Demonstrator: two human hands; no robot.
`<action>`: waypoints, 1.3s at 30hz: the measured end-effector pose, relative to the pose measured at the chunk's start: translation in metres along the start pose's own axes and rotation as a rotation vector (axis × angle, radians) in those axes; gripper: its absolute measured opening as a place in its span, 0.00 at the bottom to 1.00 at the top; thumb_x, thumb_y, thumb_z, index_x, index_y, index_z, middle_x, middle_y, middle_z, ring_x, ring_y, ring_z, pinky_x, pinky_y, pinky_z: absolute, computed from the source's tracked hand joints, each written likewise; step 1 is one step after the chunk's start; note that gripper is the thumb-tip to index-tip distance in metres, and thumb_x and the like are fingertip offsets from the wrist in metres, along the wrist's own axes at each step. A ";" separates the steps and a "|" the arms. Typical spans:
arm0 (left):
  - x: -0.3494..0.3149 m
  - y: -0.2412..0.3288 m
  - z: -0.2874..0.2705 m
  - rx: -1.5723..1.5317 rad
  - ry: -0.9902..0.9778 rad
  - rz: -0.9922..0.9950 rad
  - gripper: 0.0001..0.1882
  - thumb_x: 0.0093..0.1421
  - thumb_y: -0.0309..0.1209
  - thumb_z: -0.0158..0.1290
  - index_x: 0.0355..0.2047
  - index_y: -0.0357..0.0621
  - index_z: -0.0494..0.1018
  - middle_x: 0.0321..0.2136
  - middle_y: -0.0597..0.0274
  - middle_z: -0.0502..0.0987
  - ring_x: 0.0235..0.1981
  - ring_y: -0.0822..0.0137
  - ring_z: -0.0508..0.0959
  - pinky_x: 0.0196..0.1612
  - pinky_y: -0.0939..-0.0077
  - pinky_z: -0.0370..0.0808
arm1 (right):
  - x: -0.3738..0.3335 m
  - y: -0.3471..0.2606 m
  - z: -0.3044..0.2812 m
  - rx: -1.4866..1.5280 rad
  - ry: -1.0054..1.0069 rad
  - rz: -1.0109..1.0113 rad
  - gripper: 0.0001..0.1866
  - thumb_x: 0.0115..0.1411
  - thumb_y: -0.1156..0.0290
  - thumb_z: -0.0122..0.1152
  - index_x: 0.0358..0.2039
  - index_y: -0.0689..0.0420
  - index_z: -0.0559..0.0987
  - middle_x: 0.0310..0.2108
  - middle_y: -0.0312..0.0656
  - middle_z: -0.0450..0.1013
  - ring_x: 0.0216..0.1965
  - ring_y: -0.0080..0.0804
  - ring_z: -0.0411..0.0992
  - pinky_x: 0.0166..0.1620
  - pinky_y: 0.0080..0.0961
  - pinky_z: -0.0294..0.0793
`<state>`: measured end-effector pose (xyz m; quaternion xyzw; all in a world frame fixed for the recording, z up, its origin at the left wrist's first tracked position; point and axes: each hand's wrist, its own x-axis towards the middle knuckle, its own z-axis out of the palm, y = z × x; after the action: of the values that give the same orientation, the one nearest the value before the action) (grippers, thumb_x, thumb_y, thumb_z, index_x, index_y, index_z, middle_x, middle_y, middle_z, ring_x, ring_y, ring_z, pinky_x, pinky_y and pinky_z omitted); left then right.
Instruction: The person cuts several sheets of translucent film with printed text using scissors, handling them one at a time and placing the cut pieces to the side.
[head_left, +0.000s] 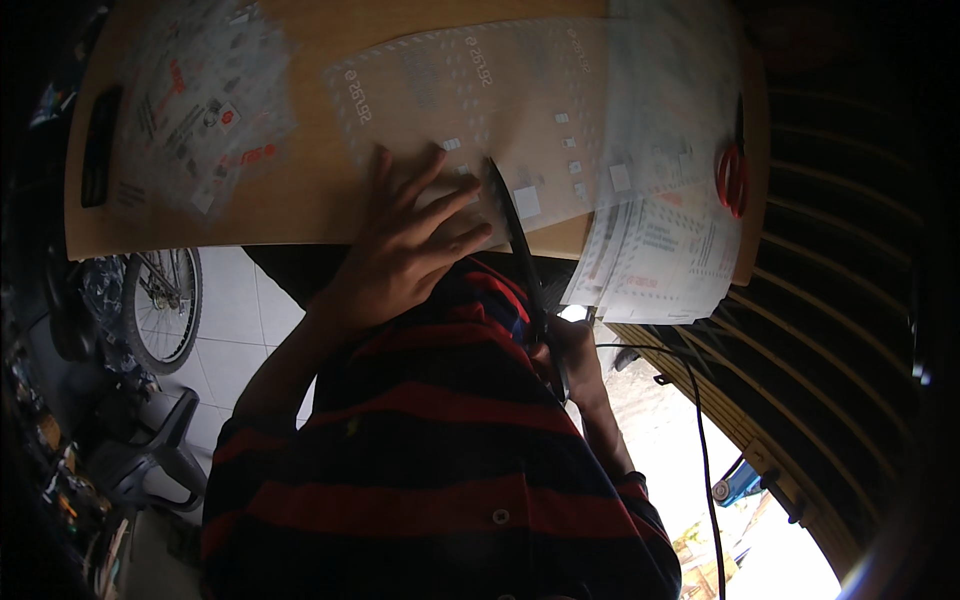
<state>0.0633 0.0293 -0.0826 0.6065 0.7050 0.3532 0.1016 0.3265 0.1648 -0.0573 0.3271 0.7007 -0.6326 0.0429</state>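
A translucent printed plastic sheet (530,110) lies on the brown tabletop, with white patches and dashed lines on it. My left hand (410,240) rests on its near left part, fingers spread and flat. My right hand (572,350) is low, just off the table's near edge, closed round the handles of dark scissors (518,225). Their long blade points away from me, its tip over the sheet between two printed strips. The handles are partly hidden by my fingers and in shadow. I cannot tell how far apart the blades are.
Clear printed plastic pieces (215,120) lie in a loose heap at left. Several printed sheets (665,245) are stacked at right, overhanging the near edge. Red-handled scissors (732,180) lie at the right edge. A black cable (697,420) hangs at right; a bicycle wheel (165,310) and chair (155,450) stand at left.
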 end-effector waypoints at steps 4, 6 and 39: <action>0.000 0.001 -0.001 0.002 -0.007 -0.006 0.19 0.56 0.27 0.63 0.48 0.61 0.83 0.64 0.63 0.70 0.73 0.45 0.55 0.71 0.25 0.40 | -0.001 0.004 -0.002 -0.046 -0.023 0.023 0.25 0.59 0.49 0.70 0.28 0.61 0.76 0.16 0.36 0.69 0.18 0.20 0.67 0.22 0.26 0.64; 0.000 0.001 -0.001 0.003 -0.003 -0.005 0.18 0.56 0.27 0.63 0.47 0.61 0.83 0.64 0.63 0.70 0.73 0.45 0.55 0.71 0.25 0.40 | 0.001 -0.001 -0.001 -0.065 -0.031 0.006 0.33 0.61 0.36 0.63 0.31 0.61 0.77 0.18 0.30 0.70 0.19 0.14 0.67 0.21 0.19 0.63; -0.002 0.000 0.000 -0.020 0.010 -0.003 0.17 0.56 0.28 0.63 0.46 0.62 0.84 0.65 0.64 0.69 0.73 0.47 0.54 0.72 0.25 0.40 | 0.035 -0.021 0.004 -0.169 0.027 -0.047 0.32 0.63 0.37 0.61 0.28 0.60 0.79 0.14 0.32 0.69 0.17 0.16 0.66 0.20 0.21 0.62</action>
<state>0.0633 0.0279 -0.0832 0.6026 0.7030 0.3630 0.1046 0.2873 0.1759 -0.0568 0.3142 0.7596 -0.5676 0.0458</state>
